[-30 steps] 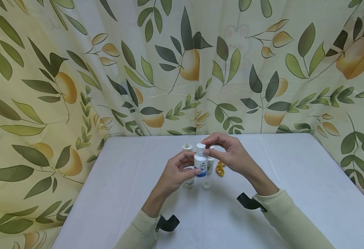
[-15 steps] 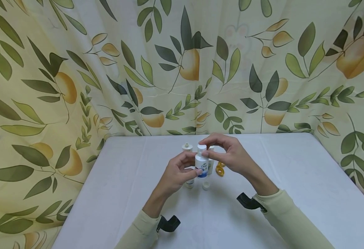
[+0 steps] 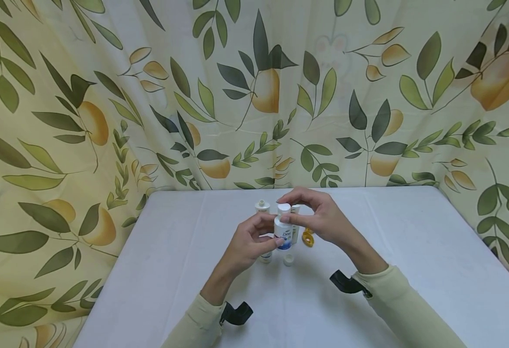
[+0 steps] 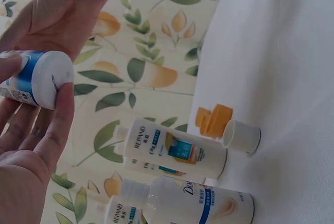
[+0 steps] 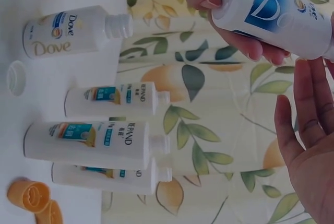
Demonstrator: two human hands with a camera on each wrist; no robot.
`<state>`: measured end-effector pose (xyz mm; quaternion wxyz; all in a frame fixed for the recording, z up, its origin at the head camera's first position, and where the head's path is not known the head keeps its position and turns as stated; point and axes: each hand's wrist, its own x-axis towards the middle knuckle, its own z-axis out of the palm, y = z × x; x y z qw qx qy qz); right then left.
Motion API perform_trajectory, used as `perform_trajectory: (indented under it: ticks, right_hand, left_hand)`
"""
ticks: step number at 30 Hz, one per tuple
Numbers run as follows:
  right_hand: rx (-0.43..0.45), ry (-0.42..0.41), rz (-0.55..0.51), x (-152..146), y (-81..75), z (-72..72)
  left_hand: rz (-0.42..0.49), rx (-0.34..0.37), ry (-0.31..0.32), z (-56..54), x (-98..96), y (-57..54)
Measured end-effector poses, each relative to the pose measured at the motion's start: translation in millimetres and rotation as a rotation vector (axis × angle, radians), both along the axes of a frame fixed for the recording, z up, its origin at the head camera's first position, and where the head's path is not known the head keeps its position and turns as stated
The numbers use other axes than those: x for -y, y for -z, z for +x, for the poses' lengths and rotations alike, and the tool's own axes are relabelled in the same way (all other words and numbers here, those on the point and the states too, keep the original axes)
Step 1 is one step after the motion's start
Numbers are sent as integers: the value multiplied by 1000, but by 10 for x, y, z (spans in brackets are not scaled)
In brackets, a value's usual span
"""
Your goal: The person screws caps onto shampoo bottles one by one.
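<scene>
Above the table, in the head view, a small white and blue Dove bottle (image 3: 283,233) is held upright between both hands. My left hand (image 3: 254,238) grips its body, thumb at the front near the base. With thumb and index finger, my right hand (image 3: 324,218) pinches the white cap (image 3: 283,208) at the top. The right wrist view shows the blue label of the Dove bottle (image 5: 266,10) and the left hand's fingers round its base. In the left wrist view the bottle's bottom (image 4: 55,78) faces the camera; its cap is out of frame there.
An uncapped Dove bottle (image 5: 65,31) stands on the white-covered table (image 3: 171,270), near several uncapped REPAND bottles (image 5: 86,143). Close by lie a loose white cap (image 3: 288,260) and orange caps (image 3: 308,239). A patterned curtain (image 3: 237,121) hangs behind the table's far edge.
The held bottle has shifted slightly right and down, with the left hand following. The right hand stays at the cap and has sunk a little. The things on the table have not moved.
</scene>
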<state>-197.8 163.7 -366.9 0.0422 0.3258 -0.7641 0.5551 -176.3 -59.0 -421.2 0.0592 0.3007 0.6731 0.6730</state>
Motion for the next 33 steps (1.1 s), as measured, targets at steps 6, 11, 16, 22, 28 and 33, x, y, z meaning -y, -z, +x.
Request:
perform_trajectory:
  ticks: [6, 11, 16, 22, 28, 33]
  right_hand:
    - [-5, -31, 11, 18, 13, 6]
    - [-12, -41, 14, 19, 7, 3]
    - [-33, -43, 37, -13, 21, -15]
    - [-63, -44, 41, -46, 34, -32]
    - [-45, -24, 37, -71, 44, -41]
    - [-16, -5, 32, -64, 49, -51]
  left_hand:
    - [-6, 1, 6, -4, -3, 14]
    - [3, -5, 6, 0, -4, 23]
    - [3, 3, -18, -1, 23, 25]
    - [-5, 11, -45, -5, 61, 29]
    - [3, 30, -61, -6, 79, 4]
    - [-3, 40, -66, -2, 87, -7]
